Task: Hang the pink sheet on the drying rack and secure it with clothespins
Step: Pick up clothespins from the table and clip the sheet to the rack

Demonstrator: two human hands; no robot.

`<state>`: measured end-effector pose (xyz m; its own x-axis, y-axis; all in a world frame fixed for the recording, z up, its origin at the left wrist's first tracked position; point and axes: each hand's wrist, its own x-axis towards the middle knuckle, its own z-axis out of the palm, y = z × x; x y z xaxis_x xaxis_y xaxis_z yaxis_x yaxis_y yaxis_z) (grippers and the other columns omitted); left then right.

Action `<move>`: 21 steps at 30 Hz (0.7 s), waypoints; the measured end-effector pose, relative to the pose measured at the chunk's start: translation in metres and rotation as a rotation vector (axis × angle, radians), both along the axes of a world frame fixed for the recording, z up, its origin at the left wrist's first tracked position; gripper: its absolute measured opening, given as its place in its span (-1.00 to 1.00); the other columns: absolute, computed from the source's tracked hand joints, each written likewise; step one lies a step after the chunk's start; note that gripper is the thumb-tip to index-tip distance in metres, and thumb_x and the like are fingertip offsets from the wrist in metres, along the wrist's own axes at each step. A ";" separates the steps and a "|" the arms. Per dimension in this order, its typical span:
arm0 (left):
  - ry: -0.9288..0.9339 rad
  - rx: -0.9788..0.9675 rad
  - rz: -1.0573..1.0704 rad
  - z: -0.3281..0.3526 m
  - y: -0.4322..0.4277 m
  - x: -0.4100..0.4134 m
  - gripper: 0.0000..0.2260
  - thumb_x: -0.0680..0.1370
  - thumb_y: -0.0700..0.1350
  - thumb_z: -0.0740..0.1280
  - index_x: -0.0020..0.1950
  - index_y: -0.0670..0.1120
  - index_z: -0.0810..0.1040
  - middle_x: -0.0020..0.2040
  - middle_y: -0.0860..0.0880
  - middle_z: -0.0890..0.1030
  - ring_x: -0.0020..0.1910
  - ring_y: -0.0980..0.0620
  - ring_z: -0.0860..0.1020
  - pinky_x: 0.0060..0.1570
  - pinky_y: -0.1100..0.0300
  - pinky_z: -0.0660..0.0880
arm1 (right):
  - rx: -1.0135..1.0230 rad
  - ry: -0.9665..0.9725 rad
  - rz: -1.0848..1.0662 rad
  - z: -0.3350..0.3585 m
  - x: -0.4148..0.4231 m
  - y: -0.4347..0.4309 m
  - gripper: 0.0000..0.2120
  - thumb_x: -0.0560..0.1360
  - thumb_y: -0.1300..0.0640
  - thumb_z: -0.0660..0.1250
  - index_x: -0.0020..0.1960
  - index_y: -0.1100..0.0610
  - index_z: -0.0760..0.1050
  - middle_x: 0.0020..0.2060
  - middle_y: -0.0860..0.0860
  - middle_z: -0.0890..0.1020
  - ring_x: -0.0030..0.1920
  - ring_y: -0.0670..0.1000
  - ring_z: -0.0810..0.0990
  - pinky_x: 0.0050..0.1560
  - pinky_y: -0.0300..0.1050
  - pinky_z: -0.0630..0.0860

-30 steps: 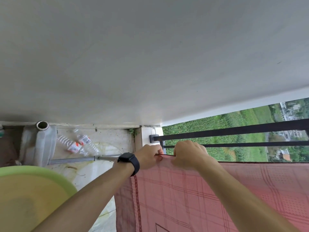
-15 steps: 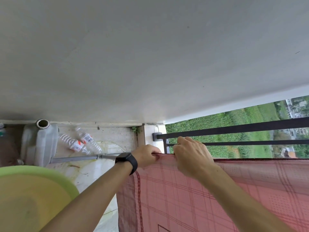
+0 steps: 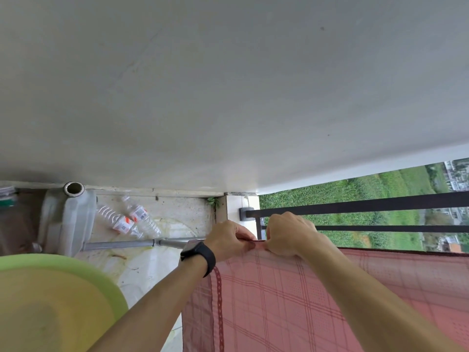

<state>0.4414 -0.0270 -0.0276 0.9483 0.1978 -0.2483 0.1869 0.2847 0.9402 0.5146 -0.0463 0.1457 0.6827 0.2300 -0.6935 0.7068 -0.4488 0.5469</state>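
My left hand [image 3: 229, 241] and right hand [image 3: 289, 233] both pinch the sheet [image 3: 291, 295] along its top hem, at six o'clock; it looks soft and floppy, so I'd grip the hem.

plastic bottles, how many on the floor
2, both lying on their sides by the white jug: one nearer it, the other just right. More may be hidden behind the green basin.
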 end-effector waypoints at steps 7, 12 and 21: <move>0.109 0.032 -0.146 -0.018 -0.002 -0.004 -0.81 0.55 0.00 0.32 -0.24 0.03 0.61 -0.40 0.18 0.53 -0.37 0.19 0.46 -0.28 0.23 0.40 | 0.115 0.089 0.052 -0.004 -0.001 -0.021 -0.88 0.58 0.21 0.29 -0.13 0.17 0.53 -0.14 -0.01 0.59 -0.22 -0.04 0.58 -0.09 -0.05 0.65; 0.073 0.119 -0.079 -0.016 0.000 -0.002 -0.89 0.52 -0.06 0.39 -0.03 -0.05 0.67 -0.26 0.19 0.59 -0.24 0.23 0.54 -0.24 0.39 0.41 | 0.330 0.121 -0.019 -0.008 0.003 -0.015 -0.69 0.52 0.22 0.24 0.26 0.07 0.46 0.15 0.00 0.52 0.16 0.03 0.52 0.21 0.00 0.53; 0.110 0.091 0.022 -0.026 -0.007 -0.010 -0.81 0.53 0.08 0.39 0.04 0.01 0.68 -0.08 0.12 0.69 -0.11 0.23 0.59 -0.34 0.59 0.34 | 0.632 0.112 -0.383 -0.016 0.008 0.006 -0.72 0.58 -0.06 0.34 -0.06 0.18 0.54 -0.28 -0.02 0.65 -0.42 -0.20 0.62 -0.49 -0.35 0.42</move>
